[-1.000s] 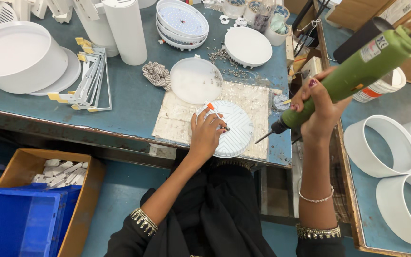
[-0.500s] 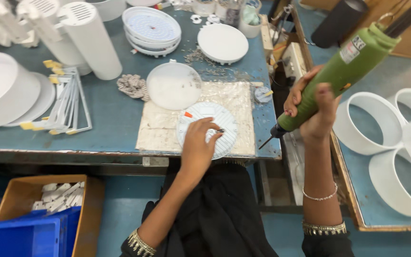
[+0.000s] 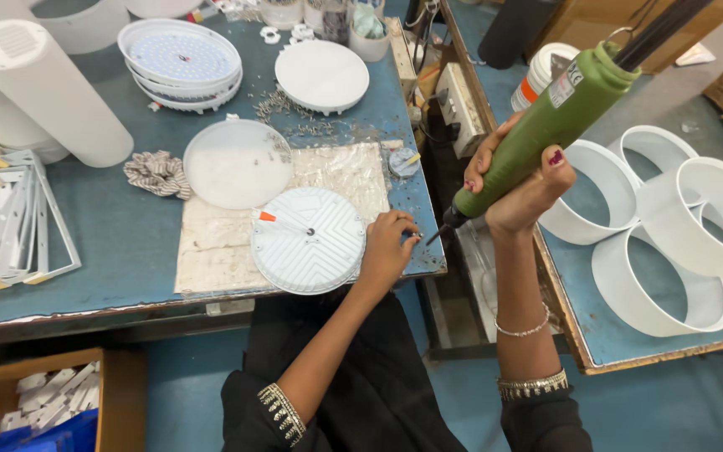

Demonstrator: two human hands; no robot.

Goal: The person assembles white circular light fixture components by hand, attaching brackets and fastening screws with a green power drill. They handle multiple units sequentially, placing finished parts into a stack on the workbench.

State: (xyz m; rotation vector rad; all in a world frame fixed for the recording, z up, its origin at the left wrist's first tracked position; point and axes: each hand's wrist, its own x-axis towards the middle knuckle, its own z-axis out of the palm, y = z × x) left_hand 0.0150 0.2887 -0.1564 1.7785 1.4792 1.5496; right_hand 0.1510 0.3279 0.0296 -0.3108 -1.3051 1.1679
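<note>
A round white ribbed lamp housing (image 3: 307, 240) lies on a worn mat (image 3: 211, 243) at the front of the blue table (image 3: 119, 243), with an orange-tipped wire on top. My left hand (image 3: 388, 248) rests at its right rim, fingers pinched on something small near the table's edge. My right hand (image 3: 519, 186) grips a green electric screwdriver (image 3: 550, 125), held tilted above the gap between the tables, its bit pointing down-left toward my left fingertips.
A frosted round disc (image 3: 238, 163) lies behind the housing. Stacked round lamp plates (image 3: 182, 63), a white disc (image 3: 321, 75), white tubes (image 3: 43, 92), metal brackets (image 3: 18, 226) and loose screws crowd the table. White rings (image 3: 679, 243) fill the right table. Boxes sit below.
My left hand has slid off the top of the housing to its right rim. The screwdriver stays raised in my right hand. The camera view has shifted.
</note>
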